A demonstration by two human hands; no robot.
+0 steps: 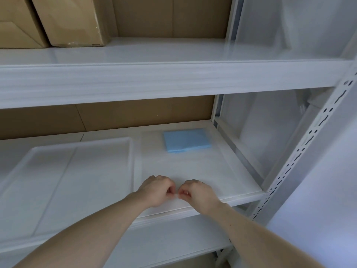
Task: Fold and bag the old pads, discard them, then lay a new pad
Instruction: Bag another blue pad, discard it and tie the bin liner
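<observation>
Both hands, left hand point(157, 190) and right hand point(195, 192), pinching white pad point(193, 167) edge at lower centre; advisable to lift evenly, fold inward, avoiding blue pad point(186, 139).

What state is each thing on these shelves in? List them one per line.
Left hand: fingers curled, pinching the white pad's near edge.
Right hand: fingers curled, pinching the same edge.
White pad: spread flat on the middle shelf.
Blue pad: folded, lying on the white pad's far end.
White tray: empty, flat on the shelf, left of the pad.
Cardboard boxes: closed, on the upper shelf.
</observation>
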